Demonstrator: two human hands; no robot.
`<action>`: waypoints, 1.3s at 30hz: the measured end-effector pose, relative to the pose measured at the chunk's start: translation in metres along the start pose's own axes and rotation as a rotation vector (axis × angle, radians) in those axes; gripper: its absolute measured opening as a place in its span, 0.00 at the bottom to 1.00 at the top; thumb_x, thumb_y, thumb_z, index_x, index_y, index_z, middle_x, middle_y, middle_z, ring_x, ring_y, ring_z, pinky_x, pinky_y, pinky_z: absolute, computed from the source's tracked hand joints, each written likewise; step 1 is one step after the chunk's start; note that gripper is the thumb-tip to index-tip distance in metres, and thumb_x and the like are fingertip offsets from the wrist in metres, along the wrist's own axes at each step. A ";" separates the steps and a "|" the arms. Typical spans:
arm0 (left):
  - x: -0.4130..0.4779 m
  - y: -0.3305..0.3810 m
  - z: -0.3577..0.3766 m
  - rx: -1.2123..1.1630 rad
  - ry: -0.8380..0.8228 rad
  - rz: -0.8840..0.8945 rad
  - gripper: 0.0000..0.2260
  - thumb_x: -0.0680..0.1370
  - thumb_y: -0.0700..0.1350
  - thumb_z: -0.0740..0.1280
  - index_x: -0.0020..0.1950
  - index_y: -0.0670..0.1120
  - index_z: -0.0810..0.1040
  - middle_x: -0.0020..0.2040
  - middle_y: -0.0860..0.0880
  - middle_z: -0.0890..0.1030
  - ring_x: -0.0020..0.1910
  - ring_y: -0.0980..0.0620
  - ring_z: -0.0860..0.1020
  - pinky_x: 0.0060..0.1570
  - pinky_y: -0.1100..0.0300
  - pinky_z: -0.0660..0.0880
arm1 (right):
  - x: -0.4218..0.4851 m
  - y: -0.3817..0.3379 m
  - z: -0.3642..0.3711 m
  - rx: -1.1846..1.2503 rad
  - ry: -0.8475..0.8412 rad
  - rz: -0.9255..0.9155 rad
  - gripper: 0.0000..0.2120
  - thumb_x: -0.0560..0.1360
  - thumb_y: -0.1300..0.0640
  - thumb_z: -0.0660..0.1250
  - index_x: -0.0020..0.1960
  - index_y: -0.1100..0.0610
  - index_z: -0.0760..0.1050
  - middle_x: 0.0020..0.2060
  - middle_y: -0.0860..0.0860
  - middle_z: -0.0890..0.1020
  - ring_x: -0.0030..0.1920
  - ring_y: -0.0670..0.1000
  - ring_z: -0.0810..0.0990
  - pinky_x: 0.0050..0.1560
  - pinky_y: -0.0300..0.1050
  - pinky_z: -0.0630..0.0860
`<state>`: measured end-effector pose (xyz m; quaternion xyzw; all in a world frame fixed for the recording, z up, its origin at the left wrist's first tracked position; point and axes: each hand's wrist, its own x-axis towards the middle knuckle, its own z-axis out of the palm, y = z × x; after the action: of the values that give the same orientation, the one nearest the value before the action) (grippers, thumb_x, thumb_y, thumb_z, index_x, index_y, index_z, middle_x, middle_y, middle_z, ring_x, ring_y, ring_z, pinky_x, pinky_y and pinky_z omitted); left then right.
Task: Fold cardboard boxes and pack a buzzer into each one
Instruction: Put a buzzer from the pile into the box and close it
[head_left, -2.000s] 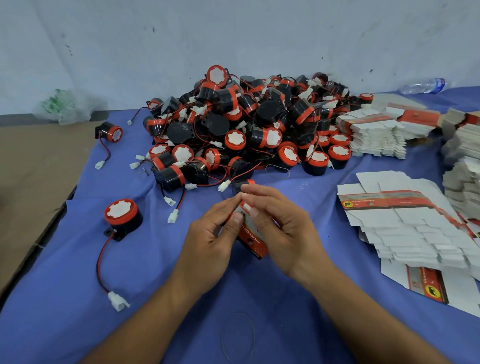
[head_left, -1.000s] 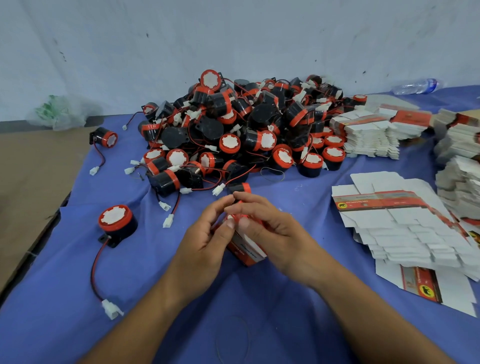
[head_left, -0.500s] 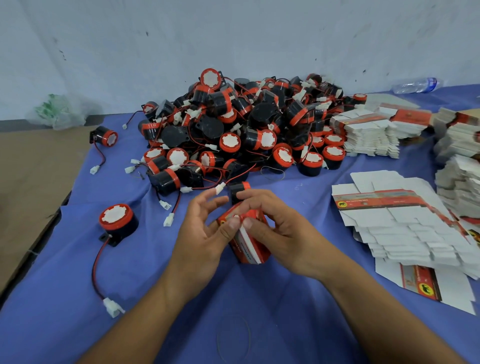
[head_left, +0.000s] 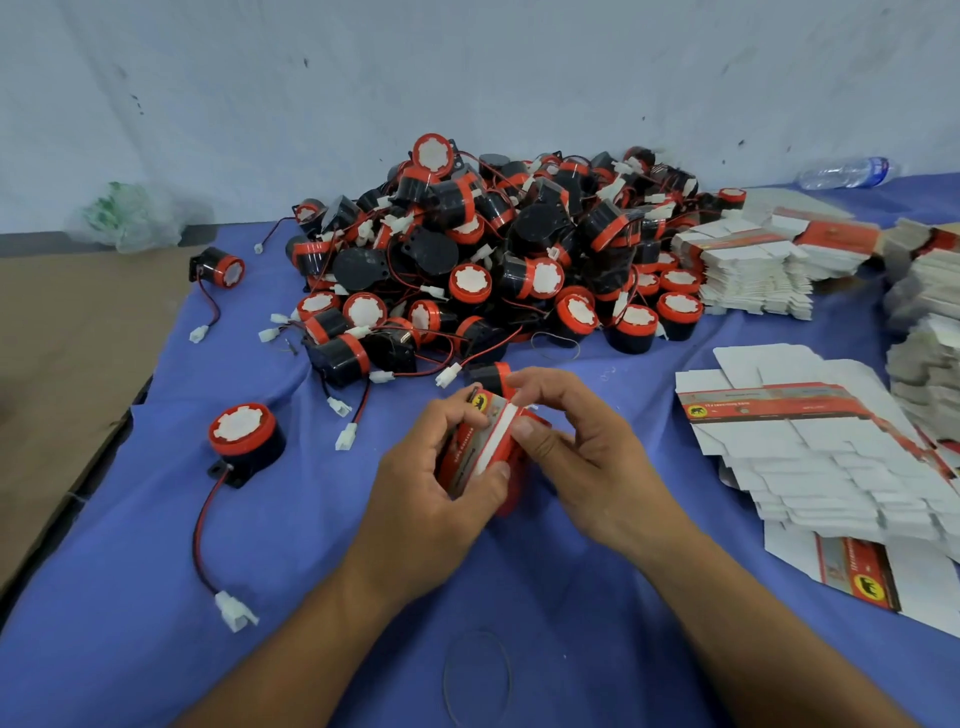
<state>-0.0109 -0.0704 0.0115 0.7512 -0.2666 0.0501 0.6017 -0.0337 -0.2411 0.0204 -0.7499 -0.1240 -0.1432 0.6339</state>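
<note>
Lying wrinkled under everything, blue cloth (head_left: 156, 545), scuffed white wall (head_left: 467, 78) behind, heaped round black-and-red buzzers (head_left: 493, 249), flat white cardboard blanks (head_left: 810, 457), left hand (head_left: 431, 499) and right hand (head_left: 587, 467) gripping a red box (head_left: 488, 441).

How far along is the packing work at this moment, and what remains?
Done: no finished box shows anywhere. In hand: one red box, already folded up, held by the left hand while the right hand pinches its white flap; whether a buzzer is inside is hidden. Left: nearly everything, the big buzzer pile and the flat box stacks.
</note>
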 end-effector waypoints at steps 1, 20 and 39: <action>0.000 0.000 0.000 0.003 -0.011 0.015 0.13 0.72 0.52 0.68 0.55 0.56 0.72 0.61 0.58 0.78 0.53 0.49 0.80 0.47 0.51 0.81 | 0.000 0.001 0.000 0.023 -0.003 -0.013 0.07 0.80 0.62 0.65 0.54 0.52 0.77 0.61 0.46 0.78 0.59 0.48 0.79 0.54 0.42 0.76; 0.007 -0.003 0.004 0.085 -0.099 0.128 0.13 0.79 0.46 0.66 0.63 0.49 0.77 0.69 0.62 0.72 0.67 0.60 0.73 0.61 0.64 0.72 | 0.001 0.008 -0.012 -0.011 -0.074 -0.053 0.05 0.81 0.57 0.64 0.54 0.55 0.77 0.69 0.48 0.75 0.69 0.53 0.74 0.66 0.48 0.74; 0.009 -0.012 -0.004 -0.019 -0.118 -0.100 0.09 0.76 0.51 0.67 0.54 0.50 0.81 0.63 0.55 0.76 0.62 0.56 0.77 0.59 0.52 0.77 | -0.009 0.012 -0.019 0.203 -0.081 0.199 0.10 0.75 0.58 0.68 0.51 0.65 0.77 0.62 0.55 0.82 0.62 0.60 0.81 0.64 0.60 0.77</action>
<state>0.0031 -0.0681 0.0056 0.7594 -0.2643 -0.0267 0.5939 -0.0388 -0.2622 0.0090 -0.6956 -0.0881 -0.0360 0.7121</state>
